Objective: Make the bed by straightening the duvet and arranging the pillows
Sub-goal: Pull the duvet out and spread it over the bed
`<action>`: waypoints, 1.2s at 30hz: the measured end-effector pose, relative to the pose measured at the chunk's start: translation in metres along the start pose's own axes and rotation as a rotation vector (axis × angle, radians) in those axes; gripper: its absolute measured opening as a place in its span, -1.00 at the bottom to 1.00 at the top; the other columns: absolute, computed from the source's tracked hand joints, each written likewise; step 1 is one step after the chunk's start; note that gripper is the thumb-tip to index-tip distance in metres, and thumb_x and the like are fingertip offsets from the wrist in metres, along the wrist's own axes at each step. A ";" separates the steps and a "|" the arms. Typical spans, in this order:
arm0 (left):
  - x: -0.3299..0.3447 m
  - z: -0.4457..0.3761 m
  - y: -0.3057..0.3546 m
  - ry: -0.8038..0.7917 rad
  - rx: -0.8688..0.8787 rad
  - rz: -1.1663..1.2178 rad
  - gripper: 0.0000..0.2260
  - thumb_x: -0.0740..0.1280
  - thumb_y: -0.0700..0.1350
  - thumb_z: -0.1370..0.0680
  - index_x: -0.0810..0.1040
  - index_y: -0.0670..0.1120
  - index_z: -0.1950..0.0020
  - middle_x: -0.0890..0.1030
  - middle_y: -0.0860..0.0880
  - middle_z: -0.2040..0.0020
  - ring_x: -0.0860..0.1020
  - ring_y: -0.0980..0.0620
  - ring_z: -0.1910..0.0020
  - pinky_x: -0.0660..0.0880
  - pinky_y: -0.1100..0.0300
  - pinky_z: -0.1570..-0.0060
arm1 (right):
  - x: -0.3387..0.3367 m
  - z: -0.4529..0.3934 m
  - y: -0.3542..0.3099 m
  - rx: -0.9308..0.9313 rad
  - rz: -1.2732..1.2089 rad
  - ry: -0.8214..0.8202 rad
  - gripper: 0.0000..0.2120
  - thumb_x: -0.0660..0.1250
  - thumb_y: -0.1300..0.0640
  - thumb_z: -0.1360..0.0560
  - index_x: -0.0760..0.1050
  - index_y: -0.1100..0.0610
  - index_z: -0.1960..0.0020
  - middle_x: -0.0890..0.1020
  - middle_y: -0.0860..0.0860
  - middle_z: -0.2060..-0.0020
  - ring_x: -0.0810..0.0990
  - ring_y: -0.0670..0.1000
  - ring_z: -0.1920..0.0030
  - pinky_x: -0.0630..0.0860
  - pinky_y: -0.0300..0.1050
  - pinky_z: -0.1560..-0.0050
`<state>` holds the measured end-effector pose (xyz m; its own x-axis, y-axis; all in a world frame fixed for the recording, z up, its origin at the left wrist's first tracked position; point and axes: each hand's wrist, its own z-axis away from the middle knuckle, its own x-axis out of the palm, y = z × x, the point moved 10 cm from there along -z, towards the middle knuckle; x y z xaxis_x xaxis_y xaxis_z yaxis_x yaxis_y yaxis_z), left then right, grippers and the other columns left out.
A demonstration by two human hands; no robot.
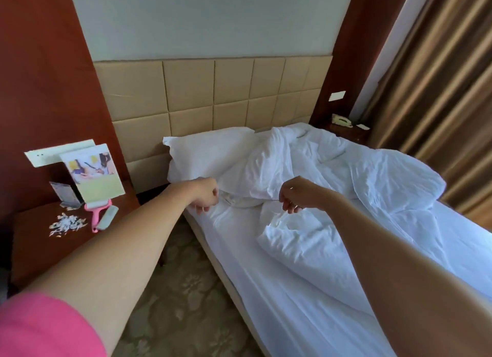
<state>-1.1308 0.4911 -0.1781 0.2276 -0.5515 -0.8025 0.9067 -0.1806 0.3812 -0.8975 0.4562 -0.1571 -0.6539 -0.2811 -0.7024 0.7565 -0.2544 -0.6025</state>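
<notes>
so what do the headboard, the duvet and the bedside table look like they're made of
Headboard: padded square panels in tan leather or vinyl, judging by the smooth skin and stitched seams; which one is unclear.
Duvet: white woven fabric, probably cotton, matte and heavily creased, puffy with filling.
Bedside table: dark reddish-brown wood or wood veneer with a slight sheen.

A padded tan headboard [213,96] of square panels is running along a pale wall [207,18], with red-brown wood panels [45,64] flanking it on both sides. Patterned carpet [181,290] is covering the floor. A dark wooden nightstand [34,250] is standing far left, bearing a pink lint roller [97,213], a photo card [91,170] and what may be paper scraps [68,223]. Striped brown curtains [439,90] are hanging far right, daylight showing at their edge, beside a pale telephone [342,121].
</notes>
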 end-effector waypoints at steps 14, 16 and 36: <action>-0.045 -0.162 -0.014 -0.153 0.123 -0.097 -0.84 0.25 -0.11 -0.61 0.54 -0.18 -0.05 0.65 -0.13 0.12 0.58 -0.02 0.30 0.47 0.15 0.24 | -0.031 -0.146 0.030 0.211 -0.040 0.085 -0.78 0.16 0.32 -0.54 0.54 0.26 0.19 0.65 0.17 0.29 0.59 0.06 0.37 0.54 -0.19 0.32; -0.056 -0.190 -0.022 -0.164 0.115 -0.131 -0.86 0.24 -0.12 -0.61 0.53 -0.17 -0.03 0.64 -0.12 0.14 0.57 0.00 0.33 0.45 0.18 0.29 | -0.035 -0.189 0.028 0.216 -0.041 0.081 -0.79 0.15 0.34 -0.54 0.52 0.29 0.19 0.62 0.20 0.28 0.56 0.07 0.39 0.52 -0.21 0.37; -0.101 -0.513 0.014 -0.230 0.185 -0.324 -0.90 0.16 -0.12 -0.59 0.44 -0.09 0.00 0.53 -0.11 0.00 0.54 -0.13 0.06 0.44 0.06 0.11 | -0.064 -0.467 0.143 0.421 -0.148 0.122 -0.92 0.31 0.10 -0.52 0.54 0.10 0.08 0.70 0.13 0.07 0.66 0.08 0.13 0.52 -0.17 0.23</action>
<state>-0.9592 0.9626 -0.3272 -0.1623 -0.6051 -0.7794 0.8347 -0.5054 0.2185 -0.7435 0.8699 -0.3751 -0.7295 -0.1091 -0.6753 0.5693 -0.6441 -0.5109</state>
